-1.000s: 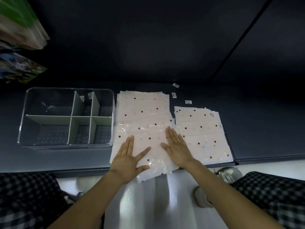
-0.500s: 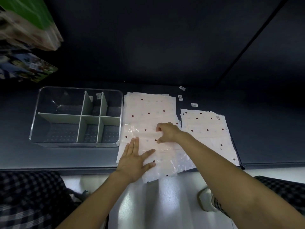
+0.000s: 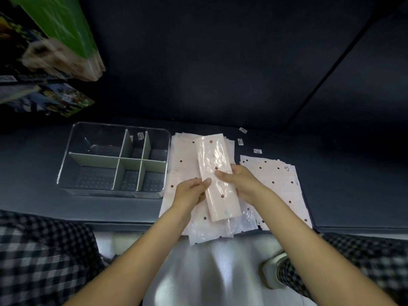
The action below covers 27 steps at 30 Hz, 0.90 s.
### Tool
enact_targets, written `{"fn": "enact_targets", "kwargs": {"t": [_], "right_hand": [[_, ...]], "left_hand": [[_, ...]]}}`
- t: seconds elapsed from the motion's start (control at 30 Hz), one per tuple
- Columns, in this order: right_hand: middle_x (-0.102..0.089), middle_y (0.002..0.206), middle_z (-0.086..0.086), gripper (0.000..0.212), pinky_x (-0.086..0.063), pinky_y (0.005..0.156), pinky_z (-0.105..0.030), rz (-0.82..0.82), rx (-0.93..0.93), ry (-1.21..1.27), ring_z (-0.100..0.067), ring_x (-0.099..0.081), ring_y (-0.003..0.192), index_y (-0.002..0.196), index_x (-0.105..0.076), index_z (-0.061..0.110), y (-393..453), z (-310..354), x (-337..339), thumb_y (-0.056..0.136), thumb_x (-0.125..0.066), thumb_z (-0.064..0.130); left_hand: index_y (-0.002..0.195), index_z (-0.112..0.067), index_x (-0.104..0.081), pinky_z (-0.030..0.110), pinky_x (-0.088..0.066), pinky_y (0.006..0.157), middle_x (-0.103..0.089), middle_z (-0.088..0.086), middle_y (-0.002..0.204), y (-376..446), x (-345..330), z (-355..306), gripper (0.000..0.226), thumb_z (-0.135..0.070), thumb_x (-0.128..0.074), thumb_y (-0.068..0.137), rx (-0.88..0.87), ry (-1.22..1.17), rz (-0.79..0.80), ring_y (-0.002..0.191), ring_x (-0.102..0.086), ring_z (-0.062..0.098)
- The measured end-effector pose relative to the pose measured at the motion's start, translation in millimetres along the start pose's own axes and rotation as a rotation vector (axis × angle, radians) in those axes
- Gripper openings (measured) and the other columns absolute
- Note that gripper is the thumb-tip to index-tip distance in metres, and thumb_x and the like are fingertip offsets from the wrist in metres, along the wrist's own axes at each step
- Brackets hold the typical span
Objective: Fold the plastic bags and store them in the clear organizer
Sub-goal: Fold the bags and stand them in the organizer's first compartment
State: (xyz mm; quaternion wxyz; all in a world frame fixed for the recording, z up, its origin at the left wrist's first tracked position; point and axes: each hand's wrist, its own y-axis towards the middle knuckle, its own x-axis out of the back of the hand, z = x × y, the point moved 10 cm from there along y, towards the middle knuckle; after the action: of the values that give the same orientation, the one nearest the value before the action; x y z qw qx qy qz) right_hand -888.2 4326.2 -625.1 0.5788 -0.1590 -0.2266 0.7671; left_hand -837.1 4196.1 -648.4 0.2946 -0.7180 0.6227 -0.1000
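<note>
Far left, stacked printed packages lean in from the upper corner, blurred. Clear organizer sits on the dark shelf, grey dividers splitting it into compartments; nothing visible inside them. Just right of it, a stack of dotted plastic bags lies flat, near edge overhanging the shelf lip. Left hand grips the left edge of a folded bag, thumb on top, fingers curled beneath. Folded bag is a long narrow strip, lifted above the stack, angled slightly. Right hand pinches its right edge, thumb across the top. Further right, a second bag stack lies flat; small barcode labels are scattered behind it.
</note>
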Motion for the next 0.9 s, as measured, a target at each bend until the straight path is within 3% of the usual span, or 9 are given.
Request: {"fn": "enact_targets", "kwargs": {"t": [0.1, 0.23, 0.33, 0.43, 0.5, 0.6, 0.67, 0.8, 0.9], "right_hand": [[-0.071, 0.101, -0.01, 0.019, -0.055, 0.083, -0.039, -0.026, 0.033, 0.043, -0.024, -0.068, 0.087, 0.105, -0.065, 0.01, -17, 3, -5, 0.086, -0.067, 0.015], [-0.073, 0.091, -0.005, 0.006, -0.056, 0.075, -0.028, -0.056, 0.14, -0.041, -0.015, -0.069, 0.077, 0.092, -0.068, 0.014, -41, 19, -6, 0.087, -0.065, 0.013], [-0.075, 0.086, -0.001, 0.007, -0.055, 0.066, -0.022, -0.05, 0.202, -0.106, -0.013, -0.07, 0.076, 0.092, -0.07, 0.016, -57, 29, -10, 0.087, -0.066, 0.015], [-0.075, 0.092, -0.006, 0.012, -0.057, 0.07, -0.024, -0.003, 0.182, -0.076, -0.016, -0.071, 0.081, 0.098, -0.07, 0.01, -67, 27, -16, 0.089, -0.063, 0.014], [-0.074, 0.098, -0.009, 0.016, -0.057, 0.071, -0.025, 0.048, 0.172, -0.016, -0.019, -0.07, 0.086, 0.102, -0.069, 0.006, -72, 26, -20, 0.09, -0.06, 0.01], [-0.073, 0.099, -0.01, 0.017, -0.056, 0.07, -0.024, 0.117, 0.188, 0.149, -0.019, -0.07, 0.087, 0.101, -0.07, 0.005, -80, 28, -26, 0.089, -0.058, 0.001], [-0.074, 0.094, -0.009, 0.018, -0.055, 0.069, -0.023, 0.131, 0.206, 0.214, -0.017, -0.07, 0.084, 0.096, -0.07, 0.005, -85, 29, -28, 0.087, -0.057, -0.003], [-0.067, 0.067, -0.003, 0.021, -0.05, 0.055, -0.016, 0.098, 0.241, 0.206, -0.01, -0.061, 0.057, 0.083, -0.065, 0.005, -90, 33, -28, 0.086, -0.052, -0.011], [-0.056, 0.069, -0.01, 0.024, -0.05, 0.058, -0.018, 0.064, 0.28, 0.174, -0.015, -0.054, 0.061, 0.076, -0.062, 0.009, -93, 37, -28, 0.088, -0.05, -0.009]], "left_hand": [[0.075, -0.005, -0.067, 0.016, -0.051, 0.054, -0.07, 0.005, 0.074, -11, 3, -13, 0.011, -0.008, -0.066, 0.085, -0.024, -0.044, -0.032, 0.057, -0.066, 0.008], [0.081, -0.005, -0.068, 0.015, -0.05, 0.052, -0.071, 0.001, 0.071, -27, 8, -24, 0.007, -0.011, -0.068, 0.085, 0.006, 0.003, 0.01, 0.057, -0.066, 0.007], [0.081, -0.003, -0.069, 0.019, -0.055, 0.061, -0.071, 0.007, 0.081, -38, 13, -39, 0.008, -0.009, -0.067, 0.085, -0.028, 0.068, 0.044, 0.068, -0.067, 0.014], [0.078, 0.001, -0.067, 0.033, -0.058, 0.08, -0.068, 0.014, 0.087, -51, 21, -53, 0.006, -0.001, -0.067, 0.084, -0.086, 0.132, 0.035, 0.081, -0.066, 0.025], [0.085, 0.001, -0.067, 0.036, -0.057, 0.083, -0.067, 0.016, 0.087, -59, 27, -61, 0.002, 0.001, -0.066, 0.083, -0.129, 0.148, 0.038, 0.08, -0.064, 0.026], [0.097, 0.005, -0.065, 0.025, -0.059, 0.068, -0.067, 0.013, 0.08, -68, 32, -69, 0.015, 0.006, -0.064, 0.082, -0.168, 0.114, 0.062, 0.067, -0.067, 0.016], [0.09, 0.004, -0.064, 0.021, -0.057, 0.061, -0.065, 0.01, 0.075, -72, 34, -72, 0.012, 0.011, -0.062, 0.082, -0.185, 0.078, 0.06, 0.06, -0.066, 0.011], [0.071, -0.005, -0.069, 0.015, -0.053, 0.059, -0.067, 0.003, 0.067, -79, 30, -82, 0.027, 0.014, -0.055, 0.084, -0.262, 0.126, 0.097, 0.061, -0.065, 0.008], [0.066, -0.007, -0.071, 0.015, -0.053, 0.061, -0.068, 0.005, 0.07, -83, 30, -85, 0.035, 0.015, -0.052, 0.086, -0.291, 0.145, 0.11, 0.065, -0.068, 0.008]]}}
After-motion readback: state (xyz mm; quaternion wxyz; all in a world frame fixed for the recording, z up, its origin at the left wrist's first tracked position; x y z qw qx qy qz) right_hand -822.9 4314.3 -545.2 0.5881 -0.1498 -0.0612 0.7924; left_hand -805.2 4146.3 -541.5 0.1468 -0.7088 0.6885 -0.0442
